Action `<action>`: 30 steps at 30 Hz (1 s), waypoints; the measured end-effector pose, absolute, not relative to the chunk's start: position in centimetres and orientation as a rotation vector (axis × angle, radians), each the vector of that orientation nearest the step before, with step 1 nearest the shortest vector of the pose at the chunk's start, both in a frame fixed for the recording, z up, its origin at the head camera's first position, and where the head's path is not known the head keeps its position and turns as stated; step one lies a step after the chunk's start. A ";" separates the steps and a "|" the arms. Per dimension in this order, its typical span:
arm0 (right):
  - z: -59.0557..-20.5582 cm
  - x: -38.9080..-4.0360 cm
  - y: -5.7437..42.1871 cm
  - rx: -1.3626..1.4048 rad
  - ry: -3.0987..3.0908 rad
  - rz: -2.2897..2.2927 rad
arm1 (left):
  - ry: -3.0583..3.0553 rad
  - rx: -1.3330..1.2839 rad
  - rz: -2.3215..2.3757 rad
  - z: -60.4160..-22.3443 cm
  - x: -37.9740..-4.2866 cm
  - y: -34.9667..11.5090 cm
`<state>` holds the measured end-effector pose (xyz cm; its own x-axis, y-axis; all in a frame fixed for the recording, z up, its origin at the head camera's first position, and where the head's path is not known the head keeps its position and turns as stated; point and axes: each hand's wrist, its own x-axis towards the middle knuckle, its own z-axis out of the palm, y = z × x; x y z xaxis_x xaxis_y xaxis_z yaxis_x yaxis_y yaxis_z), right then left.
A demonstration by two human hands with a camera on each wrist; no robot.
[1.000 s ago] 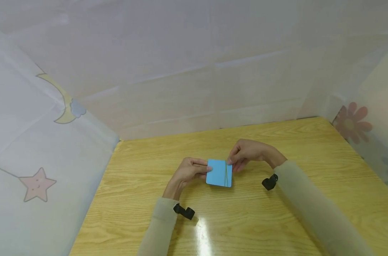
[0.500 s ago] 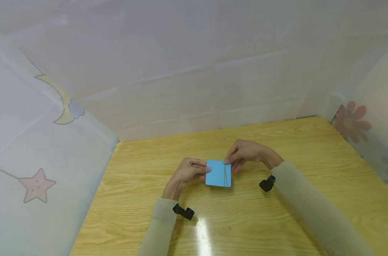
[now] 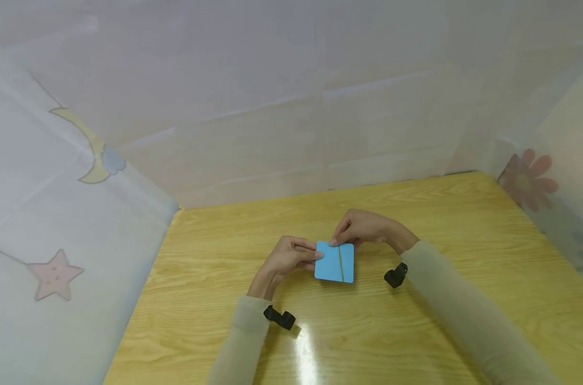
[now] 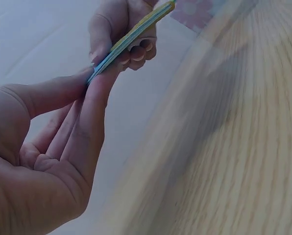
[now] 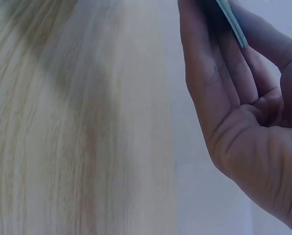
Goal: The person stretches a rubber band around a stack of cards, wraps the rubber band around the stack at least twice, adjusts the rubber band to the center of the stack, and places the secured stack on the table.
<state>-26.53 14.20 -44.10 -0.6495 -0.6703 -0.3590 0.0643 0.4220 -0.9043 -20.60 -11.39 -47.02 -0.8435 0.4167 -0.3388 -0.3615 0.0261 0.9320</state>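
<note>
A small stack of square blue cards (image 3: 327, 267) with rounded corners is held up over the table, its layered edge (image 4: 128, 40) visible in the left wrist view. A thin yellowish-brown rubber band (image 3: 341, 266) runs across the face, right of its middle and slightly slanted. My left hand (image 3: 285, 256) pinches the stack's left side, thumb on the face and fingers behind. At the top edge, my right hand (image 3: 363, 225) has thumb and index finger pinching the band where it crosses the rim. In the right wrist view, a corner of the stack (image 5: 233, 23) shows between thumb and fingers.
Beneath both hands lies a wood-grain table (image 3: 200, 321). Pale sheets (image 3: 253, 133) rise behind it and at both sides, printed with a star, a moon and flowers. Each wrist carries a small black camera (image 3: 280, 317).
My right hand has slid left along the stack's top edge, bringing the band's upper end with it. Two strands showed before; now one line shows. The stack has shifted slightly right.
</note>
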 end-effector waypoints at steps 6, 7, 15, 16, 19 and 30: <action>-44.2 -26.6 14.1 -0.470 1.967 -1.276 | 1.800 0.015 1.871 -47.1 -20.6 -11.5; -44.1 -26.6 14.1 -0.463 1.966 -1.279 | 1.798 0.015 1.871 -47.1 -20.6 -11.6; -43.8 -26.7 15.1 -0.463 1.962 -1.311 | 1.772 0.024 1.893 -47.3 -20.9 -11.8; -43.8 -26.7 15.2 -0.458 1.951 -1.315 | 1.775 0.027 1.895 -47.3 -20.9 -11.8; -43.8 -26.7 15.5 -0.439 1.931 -1.306 | 1.784 0.018 1.898 -47.2 -21.0 -11.9; -44.6 -26.2 15.0 -0.484 1.900 -1.363 | 1.770 0.004 1.899 -47.2 -20.7 -12.2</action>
<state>-26.21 15.03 -44.58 -0.6583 -0.6692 -0.3447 0.1120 0.3658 -0.9239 -20.71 -12.18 -47.24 -0.8549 0.3814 -0.3518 -0.3776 0.0075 0.9259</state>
